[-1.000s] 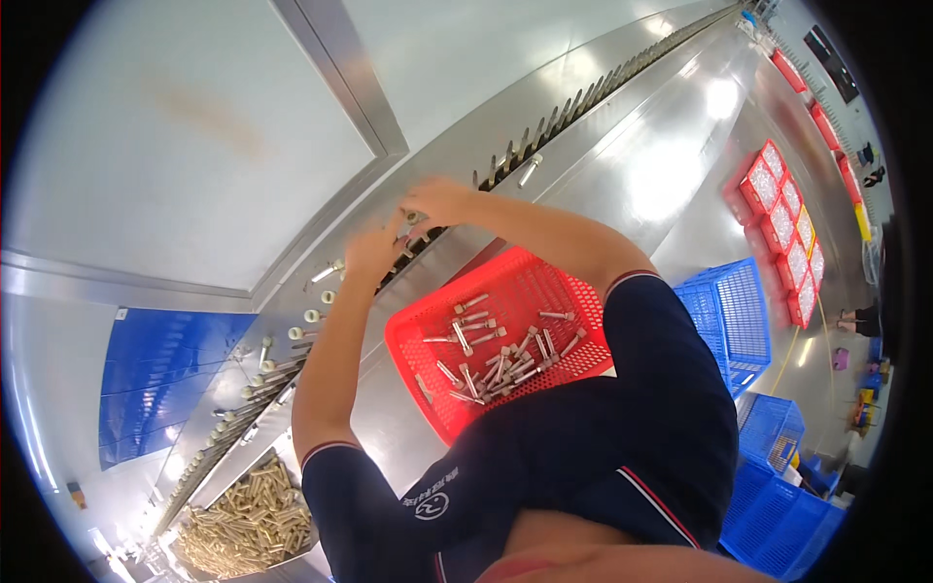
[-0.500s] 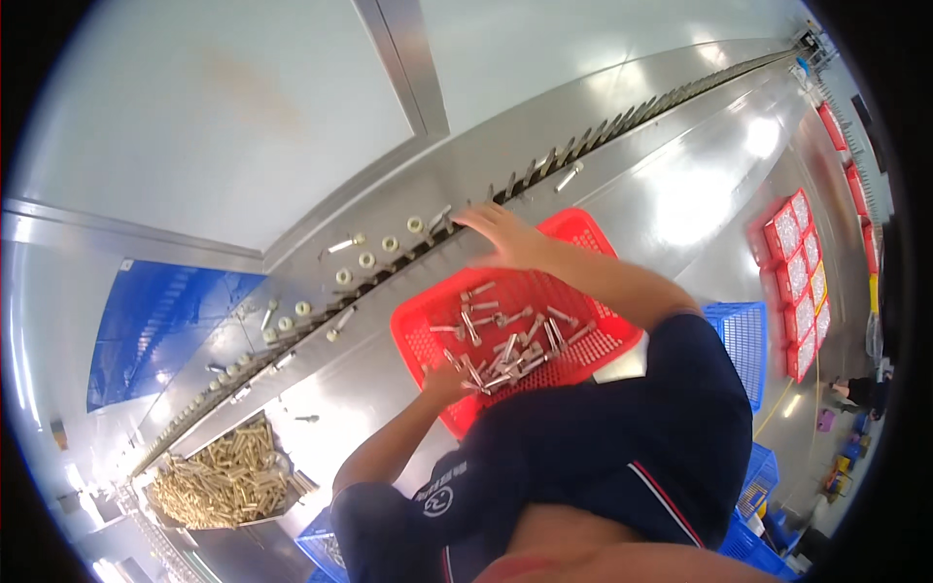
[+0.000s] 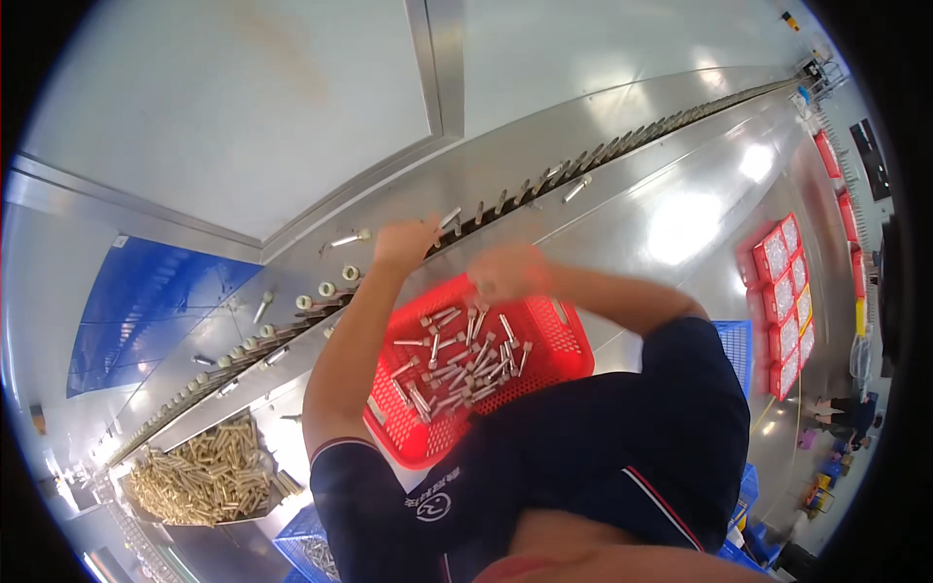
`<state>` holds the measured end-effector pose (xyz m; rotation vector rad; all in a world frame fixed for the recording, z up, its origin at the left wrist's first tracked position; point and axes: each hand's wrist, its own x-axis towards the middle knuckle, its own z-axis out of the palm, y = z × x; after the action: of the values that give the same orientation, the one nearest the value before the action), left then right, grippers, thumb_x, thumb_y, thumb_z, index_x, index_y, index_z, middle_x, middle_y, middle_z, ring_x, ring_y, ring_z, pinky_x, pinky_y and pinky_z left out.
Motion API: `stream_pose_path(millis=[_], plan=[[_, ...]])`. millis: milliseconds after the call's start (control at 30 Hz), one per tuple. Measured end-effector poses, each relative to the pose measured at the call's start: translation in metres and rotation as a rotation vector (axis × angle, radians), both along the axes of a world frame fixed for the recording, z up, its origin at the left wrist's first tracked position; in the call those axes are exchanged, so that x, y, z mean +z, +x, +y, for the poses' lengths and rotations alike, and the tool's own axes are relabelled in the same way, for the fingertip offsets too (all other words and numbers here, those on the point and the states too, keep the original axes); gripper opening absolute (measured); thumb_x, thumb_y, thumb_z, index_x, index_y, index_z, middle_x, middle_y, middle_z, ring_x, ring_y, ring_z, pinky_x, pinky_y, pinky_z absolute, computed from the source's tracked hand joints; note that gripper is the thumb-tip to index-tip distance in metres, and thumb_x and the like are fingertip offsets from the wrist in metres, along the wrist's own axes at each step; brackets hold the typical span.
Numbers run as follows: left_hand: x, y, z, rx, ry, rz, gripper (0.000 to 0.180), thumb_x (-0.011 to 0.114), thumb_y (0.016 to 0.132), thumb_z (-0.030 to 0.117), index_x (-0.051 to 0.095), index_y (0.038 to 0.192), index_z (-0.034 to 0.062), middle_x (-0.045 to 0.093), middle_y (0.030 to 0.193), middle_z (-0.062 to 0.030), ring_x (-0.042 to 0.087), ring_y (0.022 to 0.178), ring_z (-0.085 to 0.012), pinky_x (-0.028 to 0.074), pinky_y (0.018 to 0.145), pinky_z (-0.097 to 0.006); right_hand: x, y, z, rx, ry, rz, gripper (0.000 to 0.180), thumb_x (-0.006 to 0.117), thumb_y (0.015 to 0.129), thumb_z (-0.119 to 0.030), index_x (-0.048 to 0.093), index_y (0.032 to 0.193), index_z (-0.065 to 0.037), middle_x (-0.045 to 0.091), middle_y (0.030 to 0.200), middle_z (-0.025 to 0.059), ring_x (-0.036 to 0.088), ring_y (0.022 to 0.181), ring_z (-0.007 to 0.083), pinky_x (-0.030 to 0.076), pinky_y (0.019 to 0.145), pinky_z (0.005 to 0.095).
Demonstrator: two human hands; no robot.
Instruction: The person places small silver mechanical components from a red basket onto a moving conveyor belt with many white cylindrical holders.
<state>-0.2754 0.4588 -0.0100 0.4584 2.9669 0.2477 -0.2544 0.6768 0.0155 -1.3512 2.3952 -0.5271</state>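
My left hand (image 3: pixel 406 245) reaches up to the chain conveyor (image 3: pixel 466 229), fingers curled in against its slots; what they hold, if anything, is hidden. Lower and to the right, above the far rim of a red perforated basket (image 3: pixel 575 360), hangs my right hand (image 3: pixel 507 272), too smeared by motion to read its fingers. Loose in that basket lie several silver bolt-like pieces (image 3: pixel 483 360) with thick cylindrical heads. A similar piece (image 3: pixel 350 239) rests on the metal ledge left of my left hand, and another (image 3: pixel 576 188) lies beside the chain on the right. Pale round ends (image 3: pixel 327 289) line the chain further left.
At the lower left, a metal tray holds a heap of brass-coloured pieces (image 3: pixel 209 476). Blue baskets (image 3: pixel 303 532) stand near my left elbow and behind my right arm. Filled red baskets (image 3: pixel 783 301) stand at the right. A person (image 3: pixel 850 416) is at the far right.
My left hand has left the basket and gone up to the conveyor. My right hand has drawn back from the conveyor toward me. The red basket appears lower and turned in the view.
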Motion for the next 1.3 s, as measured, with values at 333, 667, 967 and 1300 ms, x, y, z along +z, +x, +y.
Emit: stream_pose_path(millis=[333,667,967,1300], plan=[[-0.046,0.211,0.022,0.218,-0.004,-0.056,0.062,0.075,0.065,0.036,0.056,0.119,0.012,0.034,0.14,-0.0197,0.046,0.12,-0.0363,0.037,0.099,-0.052,-0.015,-0.02,-0.071,-0.106,-0.394,0.326,0.062,0.065,0.076,-0.047,0.048,0.125,-0.012,0.049,0.124,0.0163,0.048,0.111,0.0348,0.036,0.096,0.0451],[-0.012,0.024,-0.086,0.141,0.011,-0.384,0.039,0.06,0.083,0.04,0.054,0.105,0.0087,0.058,0.111,-0.0218,0.058,0.094,-0.0416,0.048,0.079,-0.051,0.026,-0.053,-0.063,0.151,-0.325,0.107,0.023,0.06,0.081,-0.034,0.055,0.081,-0.012,0.059,0.067,0.0096,0.059,0.059,0.0306,0.046,0.051,0.0415],[0.131,0.047,-0.038,-0.009,0.275,-0.249,0.03,0.065,0.078,0.028,0.057,0.1,0.0099,0.063,0.092,-0.0145,0.062,0.082,-0.0332,0.049,0.072,-0.043,-0.172,0.088,0.055,-0.037,-0.006,-0.497,0.061,0.067,0.076,-0.028,0.045,0.128,-0.006,0.042,0.133,0.0201,0.041,0.123,0.0353,0.035,0.101,0.0439],[0.015,0.068,-0.102,0.147,-0.022,0.187,0.042,0.067,0.076,0.035,0.058,0.112,0.016,0.056,0.115,-0.0121,0.057,0.1,-0.032,0.046,0.083,-0.047,-0.05,-0.03,-0.142,0.088,-0.196,0.361,0.048,0.07,0.073,-0.039,0.055,0.107,-0.008,0.057,0.103,0.0122,0.055,0.096,0.0309,0.045,0.081,0.0411]])
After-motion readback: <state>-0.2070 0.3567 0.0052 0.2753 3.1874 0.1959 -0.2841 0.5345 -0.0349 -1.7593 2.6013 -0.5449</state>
